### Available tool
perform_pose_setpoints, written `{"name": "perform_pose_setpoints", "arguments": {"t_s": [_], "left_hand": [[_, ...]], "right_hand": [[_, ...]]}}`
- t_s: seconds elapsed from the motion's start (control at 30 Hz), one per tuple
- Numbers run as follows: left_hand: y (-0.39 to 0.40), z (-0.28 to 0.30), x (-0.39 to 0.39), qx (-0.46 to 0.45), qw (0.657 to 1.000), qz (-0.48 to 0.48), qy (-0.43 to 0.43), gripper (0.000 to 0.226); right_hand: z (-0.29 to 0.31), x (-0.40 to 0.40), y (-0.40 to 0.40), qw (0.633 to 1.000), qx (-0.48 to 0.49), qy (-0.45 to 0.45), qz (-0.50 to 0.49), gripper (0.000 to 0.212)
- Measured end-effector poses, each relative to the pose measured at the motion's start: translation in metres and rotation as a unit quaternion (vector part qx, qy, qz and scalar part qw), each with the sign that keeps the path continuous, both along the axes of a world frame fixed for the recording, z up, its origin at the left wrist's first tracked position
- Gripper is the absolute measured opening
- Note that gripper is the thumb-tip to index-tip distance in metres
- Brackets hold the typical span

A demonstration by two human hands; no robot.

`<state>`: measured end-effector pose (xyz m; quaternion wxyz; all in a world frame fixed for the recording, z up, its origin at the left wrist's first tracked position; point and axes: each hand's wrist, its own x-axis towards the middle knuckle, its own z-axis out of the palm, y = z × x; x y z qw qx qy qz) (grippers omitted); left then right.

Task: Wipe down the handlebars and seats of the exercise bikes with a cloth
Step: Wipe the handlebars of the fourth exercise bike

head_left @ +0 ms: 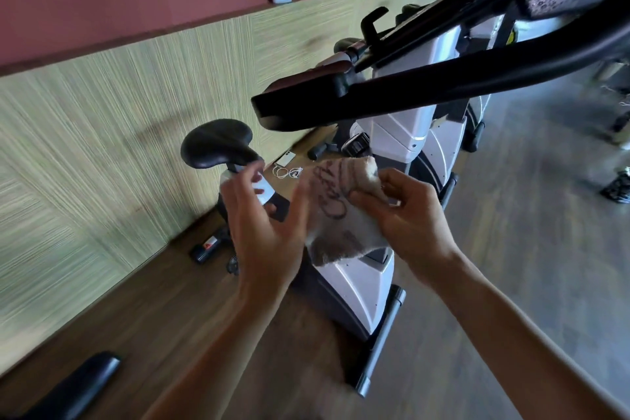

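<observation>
Two hands reach out over the rear of a white and grey exercise bike (354, 286) that stands on a dark wood floor (143, 310). The right hand (412, 215) has its fingers and thumb curled round the upper end of a pale cloth (341, 215) with dark script printed on it, and the cloth hangs down from that grip in front of the bike's rear housing. The left hand (269, 225) is beside the cloth with its fingers spread and only loosely bent; its fingertips are blurred, and whether they touch the cloth's edge cannot be told. Just past the left hand, the black seat (218, 143) sits on its post, close to a wall panelled in green-yellow stripes (85, 133). Higher up, a long black handlebar arm (443, 92) crosses from the upper right toward the middle, ending in a flat black console (306, 106). On the floor near the wall, beyond the hands, lie a white phone (285, 158) and a coiled white cable (288, 173). Another black padded part (75, 389) pokes in at the lower left corner of the floor. At the right, the wood gives way to grey flooring (528, 215), where a dark shoe (617, 186) is at the edge of view.
</observation>
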<state>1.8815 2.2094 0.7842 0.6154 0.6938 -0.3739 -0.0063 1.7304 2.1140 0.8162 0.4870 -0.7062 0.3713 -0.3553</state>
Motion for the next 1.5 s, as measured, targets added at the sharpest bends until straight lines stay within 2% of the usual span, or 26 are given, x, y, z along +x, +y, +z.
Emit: {"name": "perform_pose_setpoints", "arguments": {"t_s": [0.07,0.13,0.2,0.27,0.33,0.43,0.5,0.57,0.6,0.63,0.77,0.87,0.93,1.0,1.03,1.17,1.27,1.37,1.4,1.5], "left_hand": [[0.005,0.001,-0.008,-0.020,0.978,-0.065,-0.196,0.077],[0.005,0.000,-0.017,0.040,0.946,-0.134,-0.291,0.102],[0.003,0.002,-0.023,0.049,0.947,-0.144,-0.284,0.112],[-0.003,0.012,-0.027,0.035,0.953,-0.148,-0.262,0.112],[-0.009,0.025,-0.030,0.013,0.956,-0.146,-0.253,0.102],[-0.019,0.049,-0.031,-0.056,0.954,-0.137,-0.262,0.076],[-0.026,0.070,-0.028,-0.097,0.945,-0.147,-0.277,0.062],[-0.034,0.095,-0.026,-0.126,0.933,-0.163,-0.296,0.059],[-0.039,0.111,-0.025,-0.127,0.928,-0.175,-0.303,0.061],[-0.045,0.127,-0.026,-0.113,0.927,-0.189,-0.305,0.064],[-0.097,0.184,-0.035,-0.021,0.914,-0.244,-0.323,0.086],[-0.142,0.199,-0.043,0.015,0.872,-0.337,-0.356,0.103],[-0.158,0.199,-0.053,0.017,0.845,-0.364,-0.391,0.099],[-0.163,0.199,-0.062,-0.014,0.827,-0.348,-0.442,0.091],[-0.164,0.199,-0.064,-0.023,0.817,-0.350,-0.458,0.088],[-0.162,0.202,-0.056,-0.023,0.785,-0.402,-0.471,0.069],[-0.155,0.187,-0.033,-0.038,0.765,-0.408,-0.497,0.055],[-0.142,0.165,-0.009,-0.020,0.758,-0.266,-0.596,0.068],[-0.141,0.164,-0.009,-0.004,0.759,-0.242,-0.604,0.072],[-0.146,0.176,-0.039,0.009,0.756,-0.299,-0.583,0.067]], "right_hand": [[0.009,0.000,0.006,0.999,-0.037,0.002,0.014,0.013],[0.020,0.000,0.011,0.997,-0.062,0.024,0.047,0.011],[0.032,-0.005,0.013,0.993,-0.068,0.043,0.082,0.015],[0.043,-0.011,0.012,0.991,-0.059,0.033,0.113,0.019],[0.057,-0.019,0.014,0.988,-0.061,0.022,0.138,0.026],[0.090,-0.037,0.025,0.983,-0.084,0.034,0.161,0.019],[0.113,-0.051,0.019,0.981,-0.145,0.055,0.114,0.025],[0.133,-0.071,-0.003,0.977,-0.207,0.043,-0.020,0.042],[0.141,-0.080,-0.014,0.967,-0.237,0.032,-0.089,0.044],[0.148,-0.088,-0.021,0.949,-0.278,0.021,-0.150,0.038],[0.179,-0.090,-0.020,0.828,-0.463,0.040,-0.313,0.018],[0.199,-0.077,-0.031,0.735,-0.557,0.160,-0.351,0.023],[0.204,-0.076,-0.040,0.685,-0.579,0.253,-0.363,0.030],[0.207,-0.075,-0.045,0.653,-0.577,0.340,-0.354,0.035],[0.209,-0.075,-0.045,0.644,-0.569,0.374,-0.348,0.037],[0.219,-0.080,-0.040,0.651,-0.512,0.445,-0.340,0.041],[0.219,-0.079,-0.027,0.631,-0.486,0.512,-0.322,0.043],[0.215,-0.076,-0.021,0.621,-0.474,0.541,-0.313,0.050],[0.214,-0.076,-0.020,0.619,-0.474,0.545,-0.310,0.050],[0.212,-0.078,-0.019,0.617,-0.477,0.545,-0.309,0.050]]}}
